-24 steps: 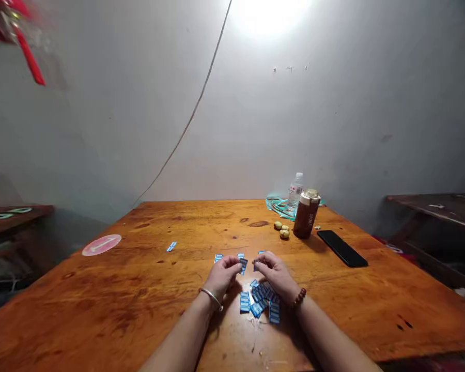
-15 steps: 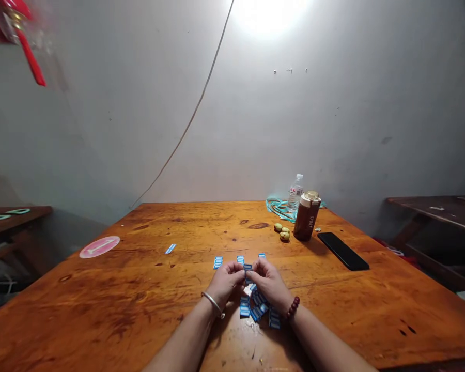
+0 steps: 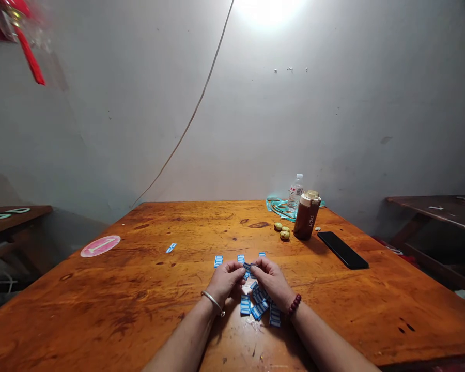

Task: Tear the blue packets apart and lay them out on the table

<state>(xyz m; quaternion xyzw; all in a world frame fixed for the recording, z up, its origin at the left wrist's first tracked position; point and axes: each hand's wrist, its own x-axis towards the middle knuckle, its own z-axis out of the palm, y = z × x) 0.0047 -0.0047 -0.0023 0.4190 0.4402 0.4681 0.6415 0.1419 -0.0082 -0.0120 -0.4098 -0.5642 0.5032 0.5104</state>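
Note:
My left hand [image 3: 225, 281] and my right hand [image 3: 272, 280] meet above the wooden table [image 3: 147, 289], both pinching one small blue-and-white piece [image 3: 248, 268] between their fingertips. Under and just behind the hands lies a pile of several similar blue pieces [image 3: 258, 306]. A few more blue pieces lie flat beyond the hands, one at the left [image 3: 218, 261], one in the middle [image 3: 241, 258]. A single blue piece [image 3: 171, 248] lies apart to the far left. A silver bangle is on my left wrist, a red bead bracelet on my right.
A brown flask [image 3: 306, 215] and a clear water bottle [image 3: 295, 190] stand at the back right beside a teal cord [image 3: 277, 206] and small yellow-green fruits [image 3: 282, 230]. A black phone [image 3: 342, 249] lies right. A pink round sticker [image 3: 100, 245] lies left. Side benches flank the table.
My two hands have come together from slightly apart, each with a piece, and now pinch one small blue piece between them. The view has shifted a little.

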